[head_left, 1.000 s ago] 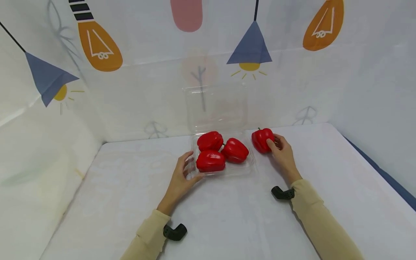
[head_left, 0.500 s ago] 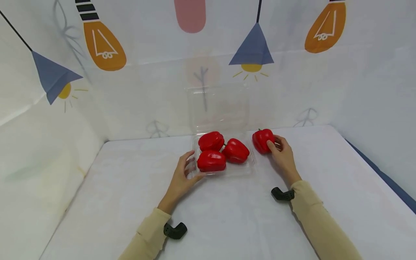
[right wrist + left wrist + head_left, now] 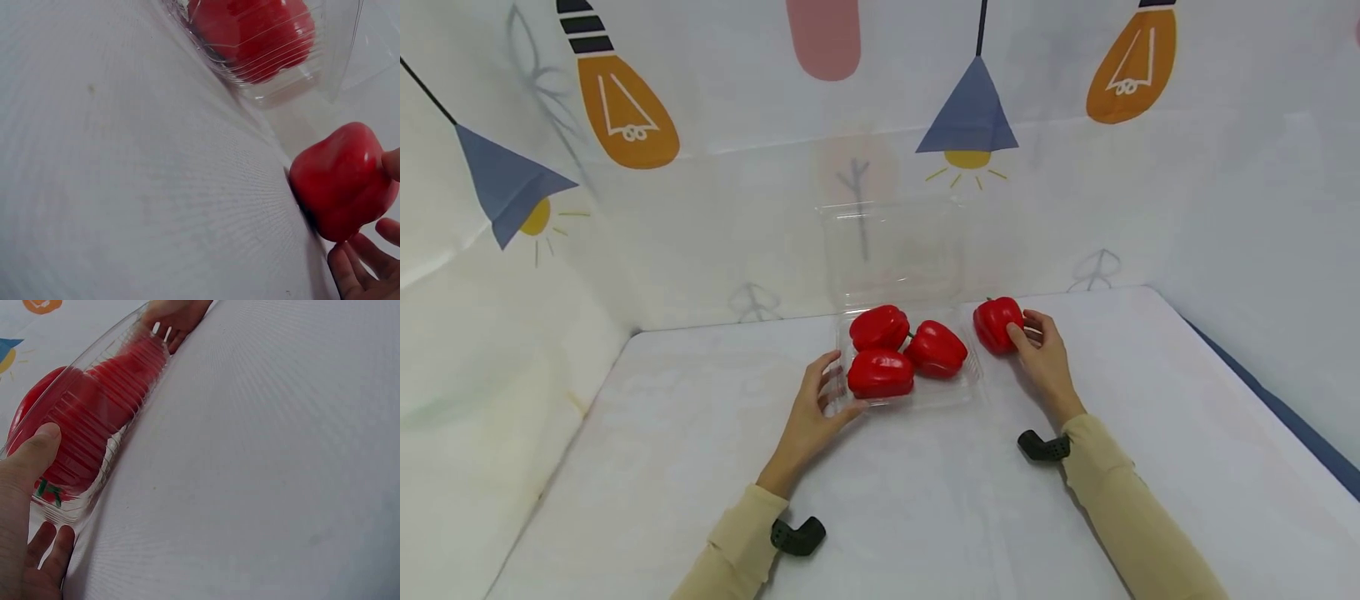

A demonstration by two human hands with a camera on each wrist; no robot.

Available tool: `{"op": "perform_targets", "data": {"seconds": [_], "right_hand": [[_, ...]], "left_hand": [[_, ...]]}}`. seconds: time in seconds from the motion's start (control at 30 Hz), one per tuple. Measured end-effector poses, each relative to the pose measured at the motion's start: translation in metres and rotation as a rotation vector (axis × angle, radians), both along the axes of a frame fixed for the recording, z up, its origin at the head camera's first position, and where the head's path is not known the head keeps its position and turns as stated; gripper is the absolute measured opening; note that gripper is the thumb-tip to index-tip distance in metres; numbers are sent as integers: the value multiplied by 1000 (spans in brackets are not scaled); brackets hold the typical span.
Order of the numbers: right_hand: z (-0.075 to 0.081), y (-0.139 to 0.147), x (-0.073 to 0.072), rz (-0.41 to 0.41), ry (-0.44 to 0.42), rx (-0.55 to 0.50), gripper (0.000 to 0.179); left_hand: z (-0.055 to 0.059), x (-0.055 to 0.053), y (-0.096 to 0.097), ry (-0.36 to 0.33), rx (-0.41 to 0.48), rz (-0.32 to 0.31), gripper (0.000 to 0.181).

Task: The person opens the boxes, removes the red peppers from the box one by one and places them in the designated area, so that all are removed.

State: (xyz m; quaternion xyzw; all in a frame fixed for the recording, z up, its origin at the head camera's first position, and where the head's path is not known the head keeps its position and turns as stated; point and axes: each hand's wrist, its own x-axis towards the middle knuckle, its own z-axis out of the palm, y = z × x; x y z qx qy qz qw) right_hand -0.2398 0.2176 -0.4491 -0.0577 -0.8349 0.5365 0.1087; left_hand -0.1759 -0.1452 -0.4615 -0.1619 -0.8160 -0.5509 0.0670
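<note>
A clear plastic clamshell container (image 3: pixel 952 398) lies at the back of the table with its lid (image 3: pixel 891 254) raised. Inside are three red bell peppers: one at the back (image 3: pixel 880 327), one in front (image 3: pixel 881 373) and one to the right (image 3: pixel 937 348). My left hand (image 3: pixel 801 425) holds the container's left front corner, thumb along the front wall and fingers around the left side. To the right of the container, my right hand (image 3: pixel 1047 360) grips another red bell pepper (image 3: pixel 997 325) between thumb and fingers. In the right wrist view this pepper (image 3: pixel 344 178) sits right at the tabletop.
A white cloth (image 3: pixel 887 517) covers the table. Behind it hangs a pale curtain (image 3: pixel 760 217) printed with lamps and bulbs, close behind the raised lid. A dark blue strip (image 3: pixel 1270 396) runs past the table's right edge. Each wrist wears a small black device (image 3: pixel 797 536).
The head view has shifted slightly. Both hands, the container and the peppers keep the same places relative to one another.
</note>
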Motion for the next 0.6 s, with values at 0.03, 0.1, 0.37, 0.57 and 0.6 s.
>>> {"op": "perform_targets", "data": {"seconds": [0.03,0.1,0.37,0.57,0.6], "right_hand": [[0,0,0,-3,-1,0,66],[1,0,0,-8,-3,-2,65],[1,-2,0,-77,85,-95,54],[0,-1,0,-98,178,-126,47],[0,-1,-1,-93,188,-128,47]], "left_hand": [[0,0,0,-3,-2,0,85],[1,-1,0,-5,-7,-1,86],[0,0,0,9,13,-9,86],[-1,-1,-1,25,-4,-10,86],[-1,-1,-1,26,-5,-9,86]]}}
